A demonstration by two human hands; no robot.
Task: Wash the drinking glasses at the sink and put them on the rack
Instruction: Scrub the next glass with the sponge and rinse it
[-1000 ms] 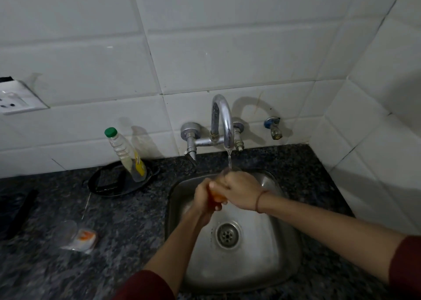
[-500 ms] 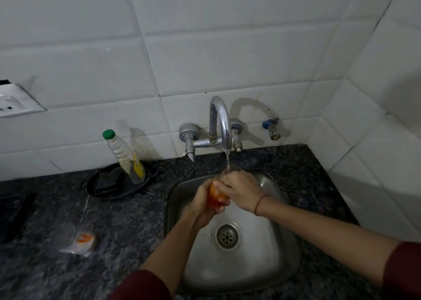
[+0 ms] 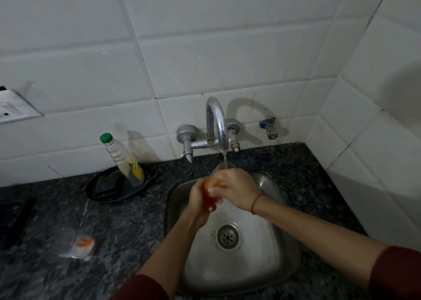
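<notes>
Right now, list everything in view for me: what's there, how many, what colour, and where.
Glass: one, clear, held under the tap.
Orange item: one, between the hands, unclear.
Tap: one, chrome, running.
Sink: one, steel.
Bottle: one, clear, green cap, left.
Black dish: one, under bottle.
Second glass: one, clear, left counter, blurred.
Counter: dark speckled.
Wall valve: one, right.
Left hand, right hand: both on the glass.

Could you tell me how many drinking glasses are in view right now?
2: an orange-tinted clear glass held under the tap by both hands, and a clear glass lying blurred on the dark counter.
</notes>
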